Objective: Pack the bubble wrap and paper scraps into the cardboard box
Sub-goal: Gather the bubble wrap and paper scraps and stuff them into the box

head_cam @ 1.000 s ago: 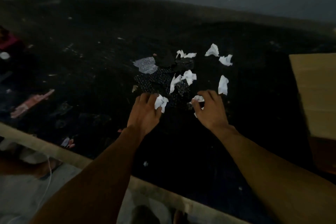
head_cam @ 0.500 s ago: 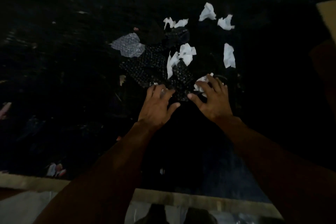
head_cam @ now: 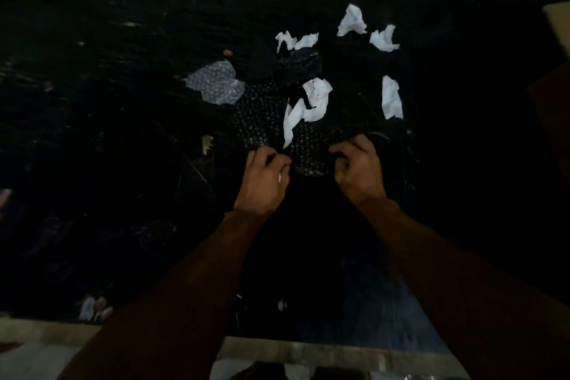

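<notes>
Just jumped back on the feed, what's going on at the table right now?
A person's left hand and right hand both curl onto the near edge of the dark bubble wrap sheet, apparently gathering it. A white sliver shows in the left grip, likely paper. White paper scraps lie loose on and beyond the sheet, with a paler bubble wrap piece to its left. Only a corner of the cardboard box shows at the right.

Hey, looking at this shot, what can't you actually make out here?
Head view only.
Cardboard box: cut off by the right edge; its opening is out of frame.
Right hand: curled fingers hide whether it grips anything.
Left hand: fingers cover all but a sliver of a paper scrap.
Dark bubble wrap: its outline is lost against the dark surface.
Small bits at lower left: too dim to identify.
</notes>
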